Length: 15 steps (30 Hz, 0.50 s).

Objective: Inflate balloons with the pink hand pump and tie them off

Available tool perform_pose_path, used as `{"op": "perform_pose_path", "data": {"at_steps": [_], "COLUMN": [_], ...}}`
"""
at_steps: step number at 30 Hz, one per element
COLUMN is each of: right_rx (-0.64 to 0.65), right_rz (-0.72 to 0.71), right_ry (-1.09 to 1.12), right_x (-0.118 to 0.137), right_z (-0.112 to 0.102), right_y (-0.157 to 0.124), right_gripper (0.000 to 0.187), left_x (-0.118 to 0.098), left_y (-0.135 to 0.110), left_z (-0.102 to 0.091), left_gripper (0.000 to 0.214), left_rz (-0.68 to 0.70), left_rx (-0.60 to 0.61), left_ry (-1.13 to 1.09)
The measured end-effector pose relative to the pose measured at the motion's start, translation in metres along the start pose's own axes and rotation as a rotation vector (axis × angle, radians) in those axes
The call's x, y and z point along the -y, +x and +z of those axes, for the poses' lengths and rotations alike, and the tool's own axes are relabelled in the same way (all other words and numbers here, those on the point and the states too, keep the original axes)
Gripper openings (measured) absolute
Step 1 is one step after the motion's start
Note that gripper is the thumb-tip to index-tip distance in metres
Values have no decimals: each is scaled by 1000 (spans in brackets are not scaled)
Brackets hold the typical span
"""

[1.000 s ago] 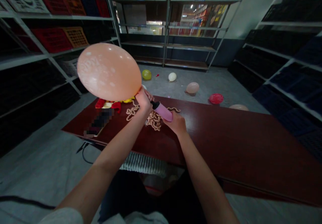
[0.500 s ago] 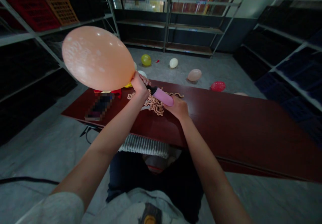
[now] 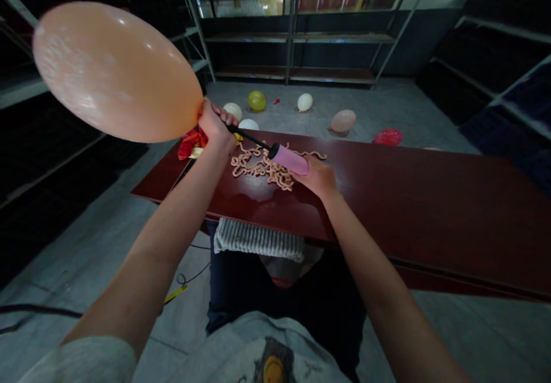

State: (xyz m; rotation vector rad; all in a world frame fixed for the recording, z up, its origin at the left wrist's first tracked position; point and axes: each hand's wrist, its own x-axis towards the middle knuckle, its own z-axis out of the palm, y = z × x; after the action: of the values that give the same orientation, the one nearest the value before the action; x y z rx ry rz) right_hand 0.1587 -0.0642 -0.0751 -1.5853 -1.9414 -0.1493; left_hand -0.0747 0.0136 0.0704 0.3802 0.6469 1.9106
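Note:
A big peach-coloured balloon (image 3: 116, 73) with pale printing is at the upper left, inflated. My left hand (image 3: 217, 124) is closed around its neck, where the black nozzle end of a hand balloon pump enters the fist. My right hand (image 3: 317, 175) grips the pink barrel of the balloon pump (image 3: 291, 160). A thin black rod shows between the barrel and my left hand. Below the pump a heap of peach, curly cord-like pieces (image 3: 275, 171) lies on the dark red table (image 3: 400, 205); what they are exactly I cannot tell.
Red and yellow limp pieces (image 3: 189, 143) lie at the table's left end. On the floor beyond are a yellow-green balloon (image 3: 257, 101), white balloons (image 3: 305, 102), a peach balloon (image 3: 343, 120) and a red balloon (image 3: 388, 137). Metal shelves (image 3: 331, 38) stand around. A grey ribbed cushion (image 3: 258, 240) touches the table's front edge.
My left hand and the balloon have moved up and left, away from my right hand. The pump is drawn out, baring its black rod. The view has shifted slightly.

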Motion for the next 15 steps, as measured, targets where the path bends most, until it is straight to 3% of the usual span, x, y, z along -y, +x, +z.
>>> {"op": "perform_pose_path", "data": {"at_steps": [5, 9, 12, 15], "right_rx": [-18, -49, -71, -54], "right_rz": [14, 20, 50, 82], "right_ry": [18, 22, 18, 9], "right_x": [0, -2, -4, -5], "right_z": [-2, -1, 0, 2], "right_y": [0, 1, 1, 0], "right_gripper": [49, 48, 50, 50], "left_x": [-21, -25, -15, 10], "left_y": [2, 8, 7, -2], "left_z": [6, 3, 2, 2], "left_gripper": [46, 50, 50, 49], "left_rz": [1, 13, 67, 79], "left_rx": [-5, 20, 34, 45], "left_ry": [76, 145, 113, 76]}}
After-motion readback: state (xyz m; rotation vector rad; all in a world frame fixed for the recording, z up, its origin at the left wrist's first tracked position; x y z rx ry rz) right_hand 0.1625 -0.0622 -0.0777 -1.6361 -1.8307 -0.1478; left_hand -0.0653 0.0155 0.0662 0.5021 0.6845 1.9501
